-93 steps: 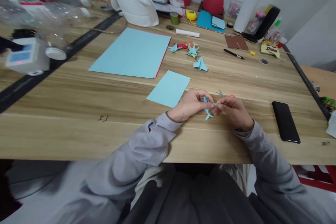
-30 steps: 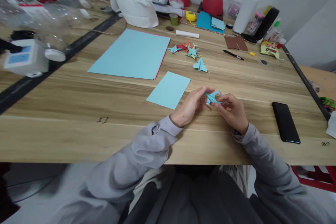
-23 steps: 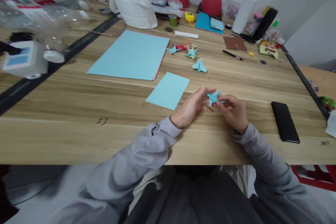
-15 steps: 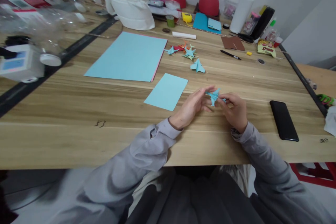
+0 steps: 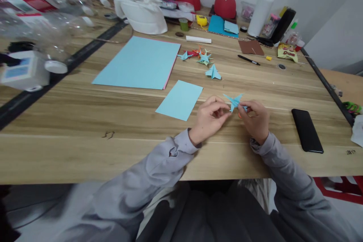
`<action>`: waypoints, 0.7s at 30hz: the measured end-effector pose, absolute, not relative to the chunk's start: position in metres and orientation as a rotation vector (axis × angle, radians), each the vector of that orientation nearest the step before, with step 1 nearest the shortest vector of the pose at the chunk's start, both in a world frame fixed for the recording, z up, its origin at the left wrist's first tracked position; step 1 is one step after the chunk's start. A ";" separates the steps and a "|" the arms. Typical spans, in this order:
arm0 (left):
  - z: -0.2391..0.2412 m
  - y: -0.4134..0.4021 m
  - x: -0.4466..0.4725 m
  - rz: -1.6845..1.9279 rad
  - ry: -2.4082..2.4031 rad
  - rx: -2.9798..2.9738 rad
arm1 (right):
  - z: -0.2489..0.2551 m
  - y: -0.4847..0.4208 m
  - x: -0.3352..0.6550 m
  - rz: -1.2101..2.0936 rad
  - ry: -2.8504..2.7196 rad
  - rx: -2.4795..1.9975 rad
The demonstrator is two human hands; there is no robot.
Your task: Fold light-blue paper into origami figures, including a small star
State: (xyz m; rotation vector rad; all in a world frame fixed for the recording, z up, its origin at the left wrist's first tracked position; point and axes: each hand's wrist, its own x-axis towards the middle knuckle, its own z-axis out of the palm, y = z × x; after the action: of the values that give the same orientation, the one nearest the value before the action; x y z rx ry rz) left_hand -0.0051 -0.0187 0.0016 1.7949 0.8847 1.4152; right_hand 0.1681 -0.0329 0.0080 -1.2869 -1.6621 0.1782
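Note:
A small light-blue folded paper figure [image 5: 234, 101] with pointed tips is held just above the wooden table [image 5: 85, 121], near its front edge. My right hand [image 5: 254, 120] pinches it from the right. My left hand [image 5: 210, 117] has its fingers curled and pinches its lower left part. A small blue paper sheet [image 5: 179, 99] lies flat just left of my left hand. Both arms wear grey sleeves.
A large blue sheet [image 5: 138, 63] lies further back, left. Several small folded figures [image 5: 204, 59] sit behind my hands. A black phone [image 5: 307, 130] lies at the right, a black pen [image 5: 248, 59] beyond. Bottles, a white jug [image 5: 141, 7] and a paper roll [image 5: 259, 11] crowd the far edge.
The folded figure was turned from pointing down to lying flatter with tips up. My left hand's fingers, stretched out a moment ago, have curled into a pinch. The view drifted slightly.

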 end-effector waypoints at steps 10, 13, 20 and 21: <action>0.002 -0.020 -0.005 1.380 0.870 1.757 | 0.004 -0.032 0.169 0.417 -1.610 -1.319; 0.004 -0.021 -0.007 1.367 0.882 1.773 | 0.004 -0.031 0.170 0.378 -1.629 -1.300; 0.000 -0.006 -0.015 1.489 1.029 1.807 | 0.004 -0.030 0.172 0.320 -1.803 -1.209; -0.002 -0.004 -0.015 1.469 1.022 1.807 | 0.004 -0.030 0.172 0.305 -1.823 -1.191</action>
State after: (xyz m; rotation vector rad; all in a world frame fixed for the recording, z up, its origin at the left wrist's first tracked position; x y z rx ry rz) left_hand -0.0146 -0.0045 -0.0020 1.8067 1.0222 1.4686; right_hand 0.1720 -0.0295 0.0038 -1.1909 -1.8229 0.3048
